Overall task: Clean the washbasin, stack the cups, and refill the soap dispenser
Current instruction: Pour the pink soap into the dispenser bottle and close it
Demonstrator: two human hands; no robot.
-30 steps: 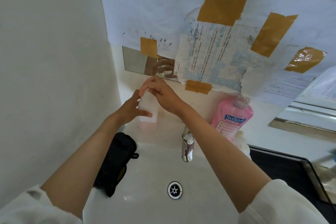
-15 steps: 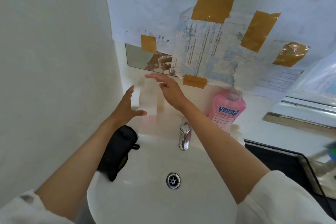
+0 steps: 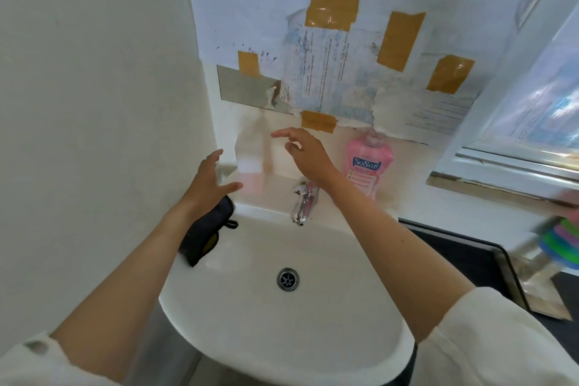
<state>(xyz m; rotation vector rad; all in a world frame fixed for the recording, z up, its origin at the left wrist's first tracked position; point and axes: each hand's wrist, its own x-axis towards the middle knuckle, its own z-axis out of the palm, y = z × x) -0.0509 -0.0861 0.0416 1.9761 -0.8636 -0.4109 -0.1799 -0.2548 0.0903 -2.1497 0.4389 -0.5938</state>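
A clear soap dispenser (image 3: 251,163) with a little pink soap at its bottom stands on the back ledge of the white washbasin (image 3: 344,338), left of the chrome tap (image 3: 301,204). My left hand (image 3: 209,185) hovers open just left of the dispenser, apart from it. My right hand (image 3: 305,152) hangs open to its right, fingers relaxed, holding nothing. A pink SoSoft refill bottle (image 3: 369,163) stands on the ledge right of the tap. Stacked coloured cups (image 3: 562,240) show blurred at the right edge.
A black cloth (image 3: 206,233) lies on the basin's left rim under my left wrist. The drain (image 3: 287,279) sits mid-basin. A wall closes in on the left. Taped papers cover the mirror (image 3: 244,88) above. A dark counter (image 3: 454,247) runs to the right.
Both hands let go of the dispenser and drew apart from it; it now stands alone on the ledge. The view shifted right, bringing the cups into sight.
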